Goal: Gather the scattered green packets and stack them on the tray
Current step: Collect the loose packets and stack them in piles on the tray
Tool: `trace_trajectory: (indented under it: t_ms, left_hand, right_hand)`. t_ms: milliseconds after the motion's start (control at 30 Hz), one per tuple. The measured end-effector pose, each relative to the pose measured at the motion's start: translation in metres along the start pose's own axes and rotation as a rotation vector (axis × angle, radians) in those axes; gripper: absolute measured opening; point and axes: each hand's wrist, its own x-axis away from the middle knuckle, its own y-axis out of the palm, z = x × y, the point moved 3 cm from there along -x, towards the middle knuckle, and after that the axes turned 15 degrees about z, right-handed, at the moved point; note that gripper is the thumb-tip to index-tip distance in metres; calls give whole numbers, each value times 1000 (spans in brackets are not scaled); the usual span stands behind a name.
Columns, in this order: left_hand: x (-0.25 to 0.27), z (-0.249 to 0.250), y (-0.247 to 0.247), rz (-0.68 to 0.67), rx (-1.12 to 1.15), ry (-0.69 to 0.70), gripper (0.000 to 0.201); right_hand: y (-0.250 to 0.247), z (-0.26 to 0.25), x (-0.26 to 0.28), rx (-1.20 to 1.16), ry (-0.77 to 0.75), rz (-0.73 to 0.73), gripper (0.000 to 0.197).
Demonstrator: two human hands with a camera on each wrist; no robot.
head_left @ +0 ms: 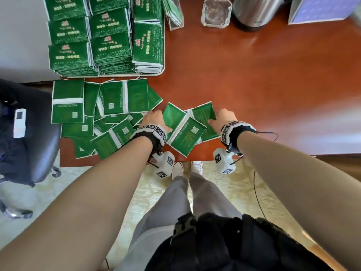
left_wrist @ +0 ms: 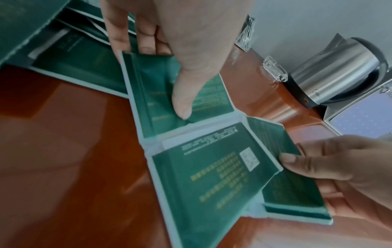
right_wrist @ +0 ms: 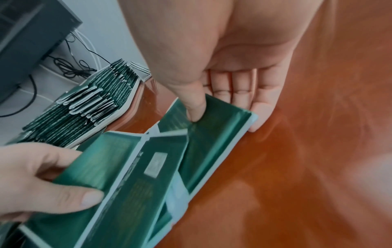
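here | tray [head_left: 163,55]: stacked green packets [head_left: 111,47] | table [head_left: 254,85]: scattered packets [head_left: 101,114]

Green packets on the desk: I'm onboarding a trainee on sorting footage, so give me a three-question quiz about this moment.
1. True or false: the tray already holds stacked packets.
2. Multiple choice: what does the left hand pinch? A) the kettle B) a green packet C) the glass ashtray
3. Fill in: the right hand grips another loose packet, thumb on top and fingers ____ it.

Key: 1 true; 2 B; 3 under.
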Motion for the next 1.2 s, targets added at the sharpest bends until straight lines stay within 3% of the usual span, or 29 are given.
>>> trace_trajectory:
  t_ms: [133, 433, 500, 567, 633, 733, 867, 1133, 1200]
  left_hand:
    - [-10, 0, -21, 10, 16, 44, 26]
    - [2, 7, -44, 105, 25, 137, 25]
    - [11, 13, -35, 147, 28, 203, 34]
    - [21, 19, -17, 195, 7, 296, 55]
    - [34, 24, 6, 174, -27, 383, 79]
    - [54, 24, 36, 111, -73, 427, 92]
    - [69, 20, 51, 140, -110, 467, 93]
    - [72, 15, 57, 205, -113, 506, 85]
    - [72, 16, 56, 215, -81, 493, 85]
  right_hand:
    - [-28, 10, -8, 126, -15, 37, 19]
    - [-66, 20, -14, 234, -66, 143, 19]
    - [-58, 16, -6, 209, -107, 157, 25]
    - [-45, 10, 6, 178, -155, 177, 34]
    - [-24, 7, 18, 193, -235, 189, 52]
    - [10, 7, 38, 257, -353, 108, 73]
    - [28, 14, 58, 281, -378, 146, 67]
    - [28, 11, 73, 136, -197, 227, 42]
    - [25, 5, 72, 113, -170, 236, 27]
